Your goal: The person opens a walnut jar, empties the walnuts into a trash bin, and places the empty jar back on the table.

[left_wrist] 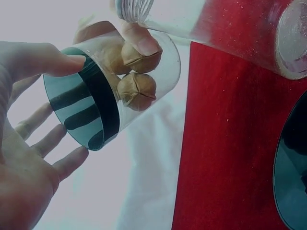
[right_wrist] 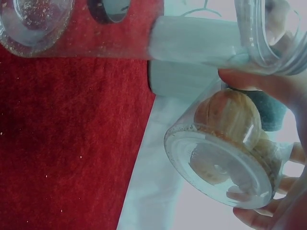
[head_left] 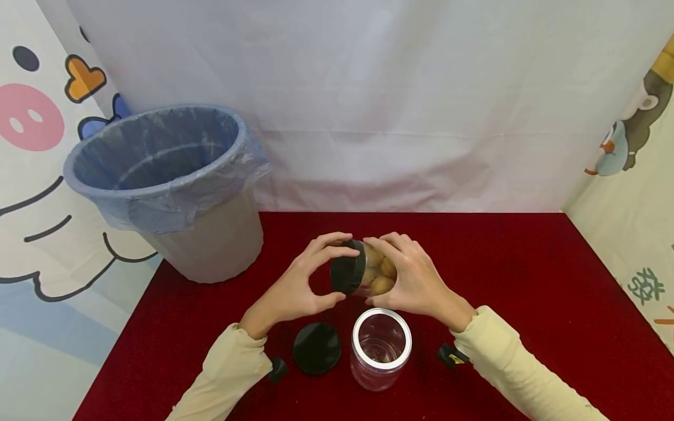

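A small clear jar (right_wrist: 184,127) with a black screw lid (head_left: 344,273) is held sideways above the table, several round brown nuts (left_wrist: 137,91) inside it. My left hand (head_left: 302,286) pinches the lid, thumb on one side of its rim and fingertips on the other. Around the clear body and toward its base, my right hand (head_left: 416,280) grips the jar. Just below the hands stands an uncapped clear jar (head_left: 375,377), upright, with a pale rim. Left of it a loose black lid (head_left: 317,348) lies flat on the table.
A bin (head_left: 226,245) lined with a bluish plastic bag stands at the back left. Red cloth (head_left: 526,280) covers the table. White curtain (head_left: 395,117) hangs behind, and printed cartoon cloths flank both sides.
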Motion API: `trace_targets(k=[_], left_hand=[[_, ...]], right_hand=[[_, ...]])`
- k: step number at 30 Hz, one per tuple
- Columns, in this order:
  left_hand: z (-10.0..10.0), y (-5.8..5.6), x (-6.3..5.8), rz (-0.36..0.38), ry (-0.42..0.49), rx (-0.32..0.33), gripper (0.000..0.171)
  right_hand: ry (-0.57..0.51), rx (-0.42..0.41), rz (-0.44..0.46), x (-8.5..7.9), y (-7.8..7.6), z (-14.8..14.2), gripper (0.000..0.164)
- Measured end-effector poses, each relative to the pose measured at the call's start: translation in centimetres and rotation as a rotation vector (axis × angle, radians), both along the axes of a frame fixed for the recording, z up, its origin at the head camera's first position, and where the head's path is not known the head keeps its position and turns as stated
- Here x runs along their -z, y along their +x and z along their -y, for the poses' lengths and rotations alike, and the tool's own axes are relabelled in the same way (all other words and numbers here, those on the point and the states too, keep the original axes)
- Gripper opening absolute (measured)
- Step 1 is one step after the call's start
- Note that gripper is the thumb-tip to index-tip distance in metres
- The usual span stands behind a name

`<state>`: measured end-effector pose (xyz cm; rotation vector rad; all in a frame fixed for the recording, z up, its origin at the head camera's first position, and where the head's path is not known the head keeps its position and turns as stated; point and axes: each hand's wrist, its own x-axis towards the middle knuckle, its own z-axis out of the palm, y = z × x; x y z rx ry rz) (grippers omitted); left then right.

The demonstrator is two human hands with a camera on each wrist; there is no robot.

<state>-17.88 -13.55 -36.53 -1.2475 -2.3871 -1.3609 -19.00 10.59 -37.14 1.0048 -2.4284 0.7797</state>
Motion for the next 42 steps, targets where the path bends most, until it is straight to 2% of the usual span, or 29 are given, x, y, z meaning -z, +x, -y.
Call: trace_targets(k=[6, 11, 24, 29, 35, 38, 42], left_hand=[[-0.2, -0.3, 0.0, -0.022, 0.021, 0.009, 0.067], [-0.6, -0.6, 0.0, -0.011, 0.032, -0.004, 0.067], [-1.5, -0.7, 0.2, 0.094, 0.103, -0.134, 0.06], [-1.8, -0.7, 0.2, 0.13, 0.083, -0.207, 0.057], [-1.9, -0.6, 0.2, 0.134, 0.057, -0.266, 0.055], [-1.7, -0.4, 0.1, 0.14, 0.045, -0.259, 0.057], [-1.0, -0.3, -0.3, 0.117, 0.04, -0.17, 0.067]], right_hand=[[-0.003, -0.005, -0.009, -0.1, 0.0, 0.0, 0.094], [-0.004, -0.003, -0.011, -0.1, -0.1, -0.1, 0.093], [-0.004, 0.006, -0.017, -0.1, -0.2, -0.1, 0.094], [-0.005, 0.008, -0.019, -0.1, -0.2, -0.1, 0.094], [-0.001, 0.01, -0.021, -0.2, -0.1, -0.2, 0.094], [-0.003, 0.012, -0.021, -0.2, 0.0, -0.2, 0.094], [-0.006, 0.018, -0.018, -0.3, 0.1, -0.3, 0.094]])
